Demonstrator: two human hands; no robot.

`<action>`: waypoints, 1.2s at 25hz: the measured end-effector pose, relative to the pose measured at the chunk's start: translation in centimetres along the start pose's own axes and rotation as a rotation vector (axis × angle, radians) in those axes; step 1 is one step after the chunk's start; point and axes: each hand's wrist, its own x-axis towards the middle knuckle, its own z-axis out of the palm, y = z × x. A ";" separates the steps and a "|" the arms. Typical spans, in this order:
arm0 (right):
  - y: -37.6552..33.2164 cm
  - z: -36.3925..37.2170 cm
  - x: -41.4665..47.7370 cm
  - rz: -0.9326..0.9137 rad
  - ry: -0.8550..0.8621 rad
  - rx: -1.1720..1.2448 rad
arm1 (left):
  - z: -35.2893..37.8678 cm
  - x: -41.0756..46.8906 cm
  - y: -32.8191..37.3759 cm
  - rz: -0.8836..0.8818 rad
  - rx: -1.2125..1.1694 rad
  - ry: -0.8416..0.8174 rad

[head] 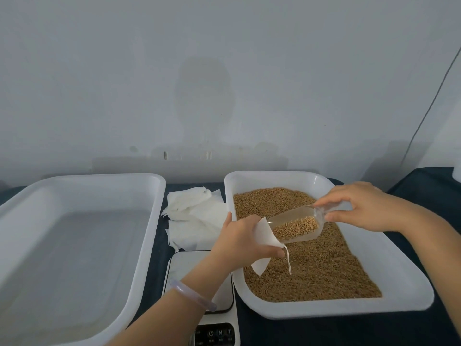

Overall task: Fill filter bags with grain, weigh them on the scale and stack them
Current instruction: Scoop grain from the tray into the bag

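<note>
Dark tabletop (336, 330) | left hand (243, 239) grips filter bag (265, 236) | right hand (361, 206) grips scoop (296, 224) | scale (222, 295) beneath forearm

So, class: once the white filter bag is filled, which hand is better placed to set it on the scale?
Probably the left hand: it already grips the white filter bag, and its forearm lies over the white digital scale. The right hand holds the clear plastic scoop of grain.

I read this as a small lab-style packing station: a bare grey wall (224, 71), a dark-covered worktop (349, 330), white plastic trays (74, 181), a digital scale (214, 330), and loose grain (324, 265).
</note>
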 end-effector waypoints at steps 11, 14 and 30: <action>-1.5 -1.8 1.2 -0.023 0.055 -0.297 | 0.8 0.4 0.9 0.006 0.090 0.186; -2.8 -2.2 2.0 -0.056 0.061 -0.416 | 1.4 0.5 0.6 0.005 0.165 0.204; -5.7 -3.2 2.7 -0.046 0.158 -0.563 | 2.0 0.7 0.3 -0.003 0.122 0.216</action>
